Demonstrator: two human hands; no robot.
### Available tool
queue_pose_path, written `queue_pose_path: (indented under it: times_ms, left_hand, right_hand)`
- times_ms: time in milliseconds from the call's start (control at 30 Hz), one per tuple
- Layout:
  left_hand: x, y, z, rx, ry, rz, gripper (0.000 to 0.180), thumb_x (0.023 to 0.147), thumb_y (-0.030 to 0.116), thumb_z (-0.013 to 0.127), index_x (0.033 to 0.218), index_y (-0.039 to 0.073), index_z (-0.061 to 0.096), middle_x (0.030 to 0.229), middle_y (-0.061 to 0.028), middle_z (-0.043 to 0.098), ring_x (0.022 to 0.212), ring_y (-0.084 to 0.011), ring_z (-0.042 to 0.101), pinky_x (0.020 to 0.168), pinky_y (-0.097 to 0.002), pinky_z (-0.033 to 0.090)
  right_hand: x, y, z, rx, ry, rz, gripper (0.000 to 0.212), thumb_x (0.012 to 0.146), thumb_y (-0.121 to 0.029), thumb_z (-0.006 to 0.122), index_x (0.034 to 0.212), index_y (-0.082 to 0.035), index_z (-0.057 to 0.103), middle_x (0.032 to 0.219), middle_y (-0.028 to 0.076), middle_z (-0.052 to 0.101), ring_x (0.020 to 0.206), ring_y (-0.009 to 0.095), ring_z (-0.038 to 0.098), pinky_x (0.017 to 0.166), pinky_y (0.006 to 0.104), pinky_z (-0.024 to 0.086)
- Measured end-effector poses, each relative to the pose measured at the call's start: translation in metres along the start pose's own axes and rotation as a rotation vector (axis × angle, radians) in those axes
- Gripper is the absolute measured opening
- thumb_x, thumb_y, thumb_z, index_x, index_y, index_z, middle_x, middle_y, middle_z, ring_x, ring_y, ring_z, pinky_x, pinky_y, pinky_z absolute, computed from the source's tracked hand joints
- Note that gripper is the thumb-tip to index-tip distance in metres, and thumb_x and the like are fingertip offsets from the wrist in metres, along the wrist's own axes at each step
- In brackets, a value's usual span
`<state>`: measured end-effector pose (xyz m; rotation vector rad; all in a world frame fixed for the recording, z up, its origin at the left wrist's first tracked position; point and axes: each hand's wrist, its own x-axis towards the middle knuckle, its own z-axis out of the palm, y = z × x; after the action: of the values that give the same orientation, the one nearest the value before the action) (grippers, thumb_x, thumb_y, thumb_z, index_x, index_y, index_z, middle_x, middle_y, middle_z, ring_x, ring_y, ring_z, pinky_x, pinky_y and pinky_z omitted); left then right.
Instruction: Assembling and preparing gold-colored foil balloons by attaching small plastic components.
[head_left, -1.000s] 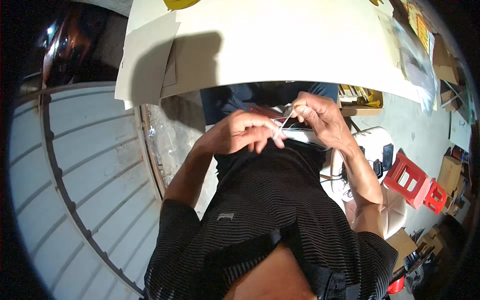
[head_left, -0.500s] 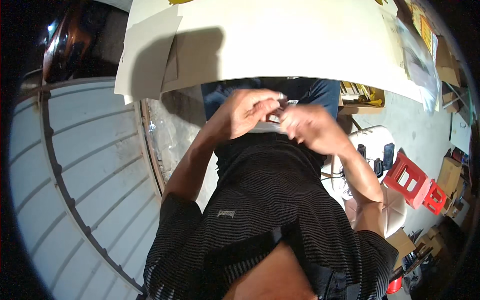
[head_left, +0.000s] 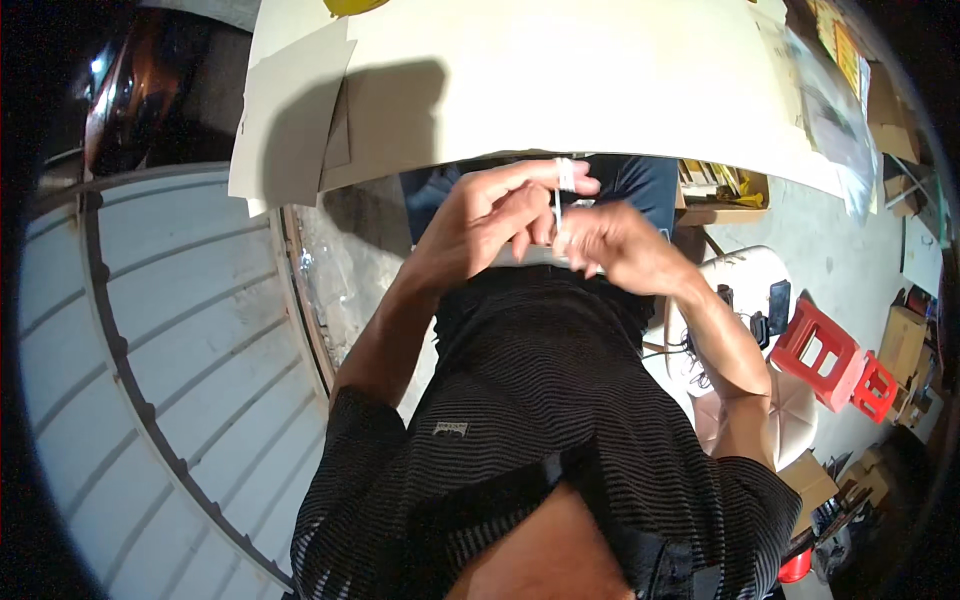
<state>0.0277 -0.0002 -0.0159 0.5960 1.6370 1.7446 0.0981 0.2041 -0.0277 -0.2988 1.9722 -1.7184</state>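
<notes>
- A pale grey slatted panel [head_left: 190, 270] with dark rails fills the left side.
- A broad white tabletop [head_left: 600, 90] spans the upper part, its near edge just beyond the hands; flat greyish-white sheets [head_left: 290, 120] lie at its left end, partly in shadow.
- The person wears a black, finely striped short-sleeved shirt [head_left: 560, 370] and dark blue trousers [head_left: 640, 195].
- To the right, a pale tufted cushioned seat [head_left: 790, 425] stands near a red plastic stool [head_left: 795, 340] with a slotted top.
- An open brown cardboard box [head_left: 735, 215] holding yellow pieces sits under the table's edge.
- The left hand [head_left: 490, 220] is loosely spread above the lap, index finger stretched toward the right, thumb bent beside it.
- The right hand [head_left: 630, 250], slightly blurred, faces it with fingers curled, pinching one end of the strip.
- That thin white flexible strip [head_left: 566, 175] is wound around the left hand's outstretched finger near its tip, and runs down to the right fingertips; its material cannot be told.
</notes>
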Motion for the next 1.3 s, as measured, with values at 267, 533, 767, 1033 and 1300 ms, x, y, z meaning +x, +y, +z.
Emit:
queue_pose_path:
  times_ms: [267, 533, 767, 1033, 1300]
  left_hand:
    - [-0.004, -0.009, 0.003, -0.147, 0.01, -0.039, 0.045, 0.108, 0.034, 0.037, 0.124, -0.001, 0.062, 0.082, -0.0081, 0.068, 0.06, -0.0096, 0.056, 0.055, -0.0239, 0.048]
    - [-0.003, -0.003, -0.003, -0.231, -0.177, -0.067, 0.039, 0.109, 0.024, 0.038, 0.127, -0.003, 0.059, 0.097, -0.0082, 0.072, 0.061, -0.0117, 0.059, 0.052, -0.0233, 0.049]
    - [-0.006, 0.003, -0.006, -0.044, -0.221, -0.126, 0.03, 0.106, 0.017, 0.043, 0.115, -0.004, 0.063, 0.085, -0.0096, 0.072, 0.063, -0.0094, 0.058, 0.056, -0.0243, 0.048]
    - [-0.002, -0.007, -0.008, 0.189, -0.233, -0.164, 0.039, 0.108, 0.024, 0.04, 0.129, -0.005, 0.057, 0.102, -0.0139, 0.072, 0.064, -0.0125, 0.061, 0.057, -0.0223, 0.053]
    - [-0.003, -0.004, -0.012, 0.071, -0.221, -0.228, 0.046, 0.107, 0.033, 0.041, 0.125, -0.003, 0.061, 0.077, -0.0061, 0.064, 0.063, -0.0113, 0.058, 0.053, -0.024, 0.047]
  right_hand:
    - [-0.002, 0.015, -0.015, 0.047, 0.049, -0.051, 0.013, 0.1, -0.006, 0.054, 0.097, 0.0, 0.065, 0.077, 0.005, 0.064, 0.066, 0.011, 0.059, 0.062, 0.0277, 0.053]
    - [0.001, 0.007, -0.018, 0.111, 0.153, -0.007, 0.017, 0.102, -0.012, 0.053, 0.101, -0.001, 0.066, 0.082, 0.005, 0.065, 0.067, 0.012, 0.059, 0.063, 0.0266, 0.054]
    - [0.002, 0.003, -0.032, 0.244, 0.132, -0.062, 0.012, 0.096, 0.004, 0.051, 0.092, 0.001, 0.062, 0.073, 0.004, 0.061, 0.068, 0.011, 0.062, 0.062, 0.0278, 0.054]
    - [0.003, -0.002, -0.029, 0.25, 0.178, -0.01, 0.01, 0.096, 0.004, 0.053, 0.094, 0.002, 0.063, 0.078, 0.005, 0.064, 0.07, 0.012, 0.063, 0.062, 0.0259, 0.054]
    - [0.001, 0.0, -0.029, 0.225, 0.202, -0.011, 0.015, 0.101, -0.002, 0.05, 0.094, 0.001, 0.063, 0.077, 0.006, 0.064, 0.068, 0.013, 0.06, 0.066, 0.0267, 0.053]
